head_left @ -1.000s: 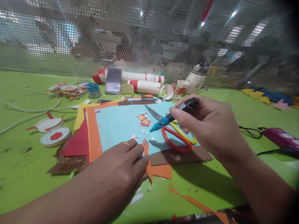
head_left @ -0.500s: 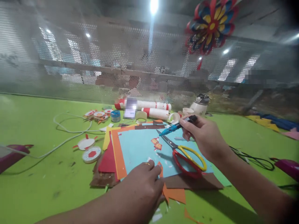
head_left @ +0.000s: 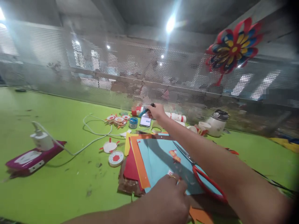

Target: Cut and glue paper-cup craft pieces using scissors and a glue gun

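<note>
My right hand [head_left: 157, 111] reaches across to the back of the table, fingers closed round a blue brush-like tool [head_left: 143, 111], just above a phone [head_left: 145, 121] and beside a blue-lidded jar [head_left: 133, 123]. Near the front, my left hand [head_left: 171, 193] rests closed at the lower edge of a light blue paper sheet [head_left: 158, 155]; what its fingers press on is mostly hidden. Small orange-and-red cutouts [head_left: 175, 156] lie on that sheet. Scissors with a red handle [head_left: 207, 183] lie to their right, partly under my right forearm.
Left of the papers are round white-and-red discs [head_left: 116, 158] and a purple power strip [head_left: 35, 158] with a plugged-in charger and white cable. Behind stand paper cups [head_left: 204, 125] and a white kettle-like container [head_left: 217, 123]. A colourful flower ornament [head_left: 234, 48] hangs at upper right.
My right hand has moved from above the scissors to the back, by the phone and jar, still holding the blue tool. My left hand stays at the paper's edge. The view has shifted left.
</note>
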`<state>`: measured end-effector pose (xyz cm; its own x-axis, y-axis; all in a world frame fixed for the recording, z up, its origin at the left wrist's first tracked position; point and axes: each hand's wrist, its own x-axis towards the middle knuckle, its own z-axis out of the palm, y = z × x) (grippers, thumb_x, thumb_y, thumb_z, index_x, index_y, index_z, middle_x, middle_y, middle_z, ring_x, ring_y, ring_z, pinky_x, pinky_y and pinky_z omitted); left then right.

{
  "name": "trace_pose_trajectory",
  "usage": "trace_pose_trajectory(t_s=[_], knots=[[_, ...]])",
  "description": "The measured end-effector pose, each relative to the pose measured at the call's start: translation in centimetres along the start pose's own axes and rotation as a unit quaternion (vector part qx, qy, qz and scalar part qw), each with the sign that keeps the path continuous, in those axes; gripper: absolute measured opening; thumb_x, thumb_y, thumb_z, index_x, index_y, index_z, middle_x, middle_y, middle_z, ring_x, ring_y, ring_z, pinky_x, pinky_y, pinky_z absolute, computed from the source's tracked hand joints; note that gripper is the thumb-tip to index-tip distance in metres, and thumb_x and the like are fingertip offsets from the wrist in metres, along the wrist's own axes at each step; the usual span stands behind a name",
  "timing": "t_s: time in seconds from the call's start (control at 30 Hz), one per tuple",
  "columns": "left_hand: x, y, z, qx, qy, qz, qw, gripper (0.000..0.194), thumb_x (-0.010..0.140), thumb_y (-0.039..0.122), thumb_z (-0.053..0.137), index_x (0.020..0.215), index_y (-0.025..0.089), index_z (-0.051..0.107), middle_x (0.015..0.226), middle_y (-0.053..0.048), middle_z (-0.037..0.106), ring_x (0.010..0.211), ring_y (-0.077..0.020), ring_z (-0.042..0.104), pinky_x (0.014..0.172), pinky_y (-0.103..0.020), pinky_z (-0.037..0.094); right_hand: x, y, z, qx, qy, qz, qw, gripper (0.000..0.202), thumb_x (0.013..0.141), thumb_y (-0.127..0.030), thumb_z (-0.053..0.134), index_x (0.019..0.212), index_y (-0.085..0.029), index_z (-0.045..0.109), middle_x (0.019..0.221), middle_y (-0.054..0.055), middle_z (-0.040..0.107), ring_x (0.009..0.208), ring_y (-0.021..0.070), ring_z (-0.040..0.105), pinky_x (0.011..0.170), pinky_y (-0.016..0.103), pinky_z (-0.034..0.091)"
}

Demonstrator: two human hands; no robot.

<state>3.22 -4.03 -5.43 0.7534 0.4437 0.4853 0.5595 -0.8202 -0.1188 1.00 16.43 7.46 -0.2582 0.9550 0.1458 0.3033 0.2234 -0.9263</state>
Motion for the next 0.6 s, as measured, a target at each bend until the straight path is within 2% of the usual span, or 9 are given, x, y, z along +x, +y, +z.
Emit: trace_pose_trajectory(t_s=[0.17, 0.23, 0.3, 0.37, 0.47, 0.53, 0.6], knots=[[0.3, -0.3, 1.0, -0.001, 0.001, 0.000, 1.000, 0.020, 0.082, 0.030, 0.060, 0.067, 0.017, 0.060, 0.075, -0.011, 0.059, 0.068, -0.0219, 0.055, 0.054, -0.035, 0.039, 2.5, 1.0, 3.8, -0.059, -0.048, 0.032, 0.997, 0.032, 0.092, -0.032, 0.058, 0.121, -0.017, 0.056, 0.120, 0.008, 0.060, 0.099, 0.0218, 0.063, 0.082, 0.043, 0.054], [0.2, -0.2, 1.1, 0.004, 0.003, -0.008, 1.000, 0.018, 0.082, 0.029, 0.059, 0.068, 0.016, 0.060, 0.077, -0.011, 0.059, 0.069, -0.0224, 0.055, 0.055, -0.036, 0.040, 2.6, 1.3, 4.3, -0.085, -0.072, 0.042, 0.993, 0.032, 0.092, -0.032, 0.058, 0.121, -0.017, 0.057, 0.120, 0.008, 0.060, 0.099, 0.0216, 0.063, 0.082, 0.042, 0.054], [0.1, -0.1, 0.8, -0.004, -0.002, -0.011, 1.000, 0.018, 0.082, 0.029, 0.059, 0.070, 0.016, 0.062, 0.078, -0.011, 0.059, 0.072, -0.0232, 0.055, 0.057, -0.036, 0.041, 2.3, 1.4, 3.8, -0.110, -0.092, 0.042, 0.989, 0.031, 0.092, -0.032, 0.058, 0.120, -0.017, 0.057, 0.119, 0.008, 0.061, 0.098, 0.0213, 0.063, 0.081, 0.042, 0.054], [0.0, 0.1, 0.1, -0.021, -0.021, -0.012, 0.999, 0.018, 0.081, 0.032, 0.060, 0.072, 0.017, 0.064, 0.078, -0.011, 0.059, 0.075, -0.0236, 0.055, 0.058, -0.036, 0.041, 1.4, 1.5, 2.1, -0.133, -0.096, 0.030, 0.986, 0.031, 0.093, -0.032, 0.058, 0.119, -0.016, 0.057, 0.117, 0.008, 0.061, 0.096, 0.0206, 0.064, 0.080, 0.041, 0.055], [-0.1, 0.6, -1.5, -0.019, -0.052, -0.022, 0.998, 0.019, 0.083, 0.033, 0.060, 0.077, 0.016, 0.067, 0.076, -0.011, 0.060, 0.078, -0.0243, 0.055, 0.067, -0.039, 0.043, -1.3, 2.0, -2.5, -0.166, -0.075, -0.001, 0.983, 0.028, 0.093, -0.034, 0.056, 0.114, -0.015, 0.059, 0.107, 0.006, 0.064, 0.085, 0.0169, 0.065, 0.072, 0.035, 0.056], [0.1, 0.9, -2.6, -0.020, -0.063, -0.030, 0.997, 0.016, 0.085, 0.028, 0.059, 0.082, 0.015, 0.067, 0.080, -0.012, 0.061, 0.079, -0.0238, 0.054, 0.071, -0.039, 0.044, -4.4, 2.9, -6.3, -0.193, -0.063, -0.018, 0.979, 0.024, 0.094, -0.036, 0.054, 0.099, -0.014, 0.062, 0.087, 0.001, 0.065, 0.066, 0.0113, 0.061, 0.060, 0.027, 0.052], [0.3, 0.9, -3.4, -0.022, -0.073, -0.042, 0.996, 0.016, 0.087, 0.026, 0.057, 0.086, 0.014, 0.067, 0.085, -0.013, 0.062, 0.080, -0.0235, 0.054, 0.074, -0.040, 0.044, -8.4, 4.0, -9.9, -0.222, -0.058, -0.027, 0.973, 0.027, 0.093, -0.035, 0.055, 0.079, -0.013, 0.063, 0.064, -0.003, 0.058, 0.050, 0.0081, 0.050, 0.048, 0.022, 0.042]])
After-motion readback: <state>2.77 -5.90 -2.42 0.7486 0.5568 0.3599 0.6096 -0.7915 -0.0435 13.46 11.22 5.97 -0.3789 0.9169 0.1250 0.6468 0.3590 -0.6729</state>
